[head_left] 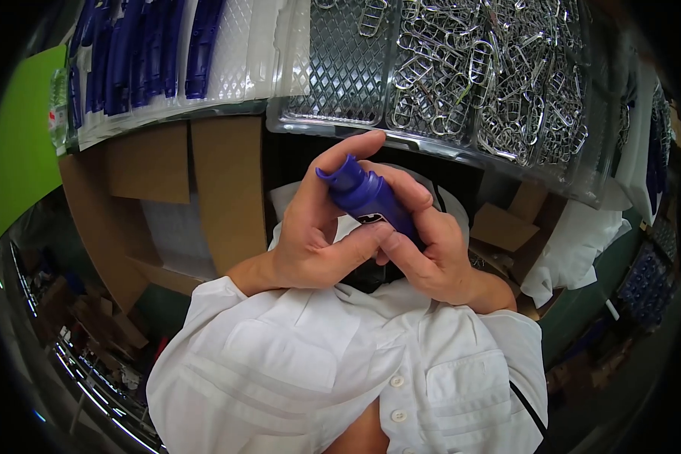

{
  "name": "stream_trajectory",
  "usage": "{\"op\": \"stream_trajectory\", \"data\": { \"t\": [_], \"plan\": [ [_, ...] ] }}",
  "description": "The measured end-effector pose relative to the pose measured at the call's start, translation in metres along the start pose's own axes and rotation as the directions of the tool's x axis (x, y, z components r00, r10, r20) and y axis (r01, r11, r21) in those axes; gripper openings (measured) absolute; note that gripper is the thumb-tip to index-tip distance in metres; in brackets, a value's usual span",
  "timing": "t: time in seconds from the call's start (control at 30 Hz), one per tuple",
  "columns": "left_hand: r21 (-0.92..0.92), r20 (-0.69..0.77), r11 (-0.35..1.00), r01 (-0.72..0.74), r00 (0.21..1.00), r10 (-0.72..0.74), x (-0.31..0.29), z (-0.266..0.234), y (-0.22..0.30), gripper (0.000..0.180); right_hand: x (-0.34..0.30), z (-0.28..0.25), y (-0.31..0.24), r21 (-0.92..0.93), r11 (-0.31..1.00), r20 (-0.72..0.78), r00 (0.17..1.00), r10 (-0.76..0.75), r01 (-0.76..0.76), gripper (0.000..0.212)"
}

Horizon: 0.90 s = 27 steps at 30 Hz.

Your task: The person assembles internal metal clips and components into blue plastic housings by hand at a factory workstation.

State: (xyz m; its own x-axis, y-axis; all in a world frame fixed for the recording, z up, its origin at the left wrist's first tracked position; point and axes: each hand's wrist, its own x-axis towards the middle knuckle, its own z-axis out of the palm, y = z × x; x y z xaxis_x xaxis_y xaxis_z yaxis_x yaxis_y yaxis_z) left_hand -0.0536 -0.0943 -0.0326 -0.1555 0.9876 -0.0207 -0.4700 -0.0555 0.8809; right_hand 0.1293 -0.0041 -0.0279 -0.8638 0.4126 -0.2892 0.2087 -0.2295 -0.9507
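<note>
Between my two hands, in front of my chest, is a blue plastic tubular housing (374, 198) with a notched open end and a small dark label with a white edge. My left hand (318, 234) is closed around its left side, with the thumb pressed by the label. My right hand (435, 246) grips its right side, its fingers over the top and its thumb tip next to the left thumb. Part of the housing's lower end is hidden by my fingers. Beyond my hands lies a clear plastic tray (333, 119) holding many bent metal wire clips (499, 83).
Long blue plastic parts (140, 57) lie in a row on a white sheet at the far left, near a clear bottle (58, 113). Below them stands an open cardboard box (227, 197). Another cardboard box (507, 227) and a white plastic bag (579, 246) are at the right.
</note>
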Motion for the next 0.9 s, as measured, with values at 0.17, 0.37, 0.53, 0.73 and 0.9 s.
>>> {"op": "stream_trajectory", "data": {
  "t": [0.17,0.37,0.53,0.73,0.9],
  "plan": [
    [0.075,0.049,0.997,0.017,0.999,-0.021,0.004,0.000,0.007,0.077,0.001,-0.001,0.003,-0.001,1.000,0.010,1.000,0.017,-0.017,0.051],
    [0.014,-0.064,0.997,0.079,0.995,-0.078,0.000,0.005,0.002,0.064,0.008,0.012,0.003,0.197,0.980,-0.174,0.984,0.035,0.000,0.025],
    [0.011,-0.110,0.997,0.077,0.991,-0.075,-0.006,0.013,-0.006,0.055,0.003,0.009,0.010,0.154,0.988,-0.192,0.981,0.022,0.008,0.026],
    [0.055,-0.108,0.996,0.064,0.993,-0.058,-0.003,0.015,-0.013,0.053,0.002,0.007,0.017,0.121,0.992,-0.191,0.982,-0.002,0.026,0.024],
    [-0.047,-0.077,0.993,0.111,0.990,-0.114,0.015,0.007,-0.010,0.052,0.009,0.003,0.014,0.137,0.990,-0.237,0.969,0.072,-0.040,0.022]
  ]
}}
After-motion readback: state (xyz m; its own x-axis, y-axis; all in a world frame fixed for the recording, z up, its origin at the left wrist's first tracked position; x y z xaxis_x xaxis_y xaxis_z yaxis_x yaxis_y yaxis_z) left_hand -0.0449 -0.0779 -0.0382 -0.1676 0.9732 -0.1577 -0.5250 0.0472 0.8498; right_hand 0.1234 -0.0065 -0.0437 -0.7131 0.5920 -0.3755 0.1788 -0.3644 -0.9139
